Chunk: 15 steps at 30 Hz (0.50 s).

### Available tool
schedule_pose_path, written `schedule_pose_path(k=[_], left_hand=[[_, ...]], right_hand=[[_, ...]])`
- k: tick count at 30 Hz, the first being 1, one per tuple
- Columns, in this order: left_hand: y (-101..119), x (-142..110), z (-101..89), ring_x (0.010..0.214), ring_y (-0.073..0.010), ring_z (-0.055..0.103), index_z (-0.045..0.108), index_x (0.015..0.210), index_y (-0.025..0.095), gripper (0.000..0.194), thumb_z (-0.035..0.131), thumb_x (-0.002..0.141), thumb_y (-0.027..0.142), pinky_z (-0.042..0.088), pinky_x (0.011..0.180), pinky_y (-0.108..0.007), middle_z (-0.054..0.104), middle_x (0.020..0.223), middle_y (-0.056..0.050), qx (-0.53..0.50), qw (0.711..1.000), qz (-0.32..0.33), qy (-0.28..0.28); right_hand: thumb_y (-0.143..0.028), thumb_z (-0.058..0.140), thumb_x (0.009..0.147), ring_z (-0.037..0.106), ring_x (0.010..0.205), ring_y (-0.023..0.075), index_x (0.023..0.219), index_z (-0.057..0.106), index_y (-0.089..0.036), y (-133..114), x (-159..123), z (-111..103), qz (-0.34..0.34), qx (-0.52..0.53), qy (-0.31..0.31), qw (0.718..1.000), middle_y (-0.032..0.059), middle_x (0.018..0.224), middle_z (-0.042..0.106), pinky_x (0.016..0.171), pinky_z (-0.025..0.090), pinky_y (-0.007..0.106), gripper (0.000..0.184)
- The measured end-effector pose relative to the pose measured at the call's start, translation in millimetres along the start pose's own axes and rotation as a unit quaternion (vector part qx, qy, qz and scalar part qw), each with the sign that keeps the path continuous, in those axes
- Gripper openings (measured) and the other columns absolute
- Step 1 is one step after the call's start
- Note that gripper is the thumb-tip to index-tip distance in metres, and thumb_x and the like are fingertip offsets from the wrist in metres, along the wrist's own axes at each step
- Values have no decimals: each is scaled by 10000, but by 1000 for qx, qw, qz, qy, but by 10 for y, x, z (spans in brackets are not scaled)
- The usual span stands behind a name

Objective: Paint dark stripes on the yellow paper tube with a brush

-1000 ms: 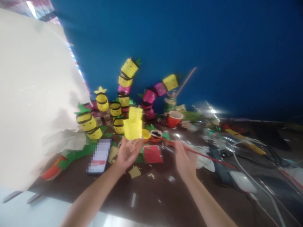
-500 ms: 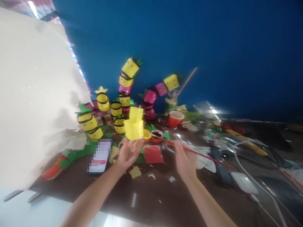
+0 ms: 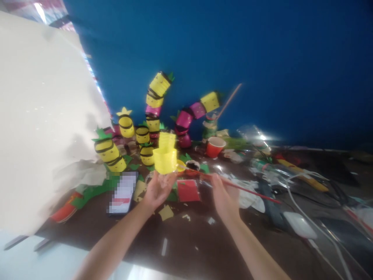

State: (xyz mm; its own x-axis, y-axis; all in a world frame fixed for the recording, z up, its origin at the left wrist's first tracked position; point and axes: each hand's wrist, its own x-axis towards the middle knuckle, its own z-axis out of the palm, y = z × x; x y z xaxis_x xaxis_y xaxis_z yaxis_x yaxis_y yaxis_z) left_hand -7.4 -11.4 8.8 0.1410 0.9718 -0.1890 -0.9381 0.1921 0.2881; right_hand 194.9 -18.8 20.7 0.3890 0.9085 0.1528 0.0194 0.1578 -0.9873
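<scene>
The left hand [image 3: 157,189] is cupped palm-up, its fingers closed round the base of a stack of yellow cups [image 3: 165,158] held upright above the dark table [image 3: 186,241]. The right hand [image 3: 224,194] is pinched on a thin red brush [image 3: 239,187], whose long handle trails off to the right. Since a moment ago the brush has swung left — its tip now lies right at the lower rim of the cups, just above the small paint pot [image 3: 192,166] where it sat before. That looks like paint carried from pot to cup, so marking the yellow cup seems to be the step in hand. The cups have barely moved. Behind them stand finished yellow and pink cup figures [image 3: 154,101] against the blue wall [image 3: 262,58]; a phone [image 3: 122,192] lies just left of the left wrist, and a red cup [image 3: 215,146] sits further back.
</scene>
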Motion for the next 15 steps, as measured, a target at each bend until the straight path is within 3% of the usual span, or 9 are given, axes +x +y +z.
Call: schedule_pose_path(k=[5,9,15], left_hand=[[34,-31,48,876,-220,701,458,1316,10,611,337,949,484,539,852,-323,717,931,-192,-11,999,-27,15],[50,-44,30,868,-211,688,432,1317,19,587,395,927,455,547,794,-291,697,941,-196,-32,998,-63,-5],[40,-51,36,738,-158,659,510,1240,64,422,428,901,302,538,656,-225,669,856,-147,-36,997,-69,-6]], right_hand=[[-483,716,707,657,661,193,678,705,-192,-89,22,39,-6,82,2,997,25,622,691,695,534,341,293],[-482,770,634,664,616,194,648,707,-213,-150,2,76,17,195,-42,980,26,619,709,700,547,365,277],[-486,793,606,670,610,192,645,725,-220,-98,-35,95,51,198,-90,975,33,642,729,665,564,342,277]])
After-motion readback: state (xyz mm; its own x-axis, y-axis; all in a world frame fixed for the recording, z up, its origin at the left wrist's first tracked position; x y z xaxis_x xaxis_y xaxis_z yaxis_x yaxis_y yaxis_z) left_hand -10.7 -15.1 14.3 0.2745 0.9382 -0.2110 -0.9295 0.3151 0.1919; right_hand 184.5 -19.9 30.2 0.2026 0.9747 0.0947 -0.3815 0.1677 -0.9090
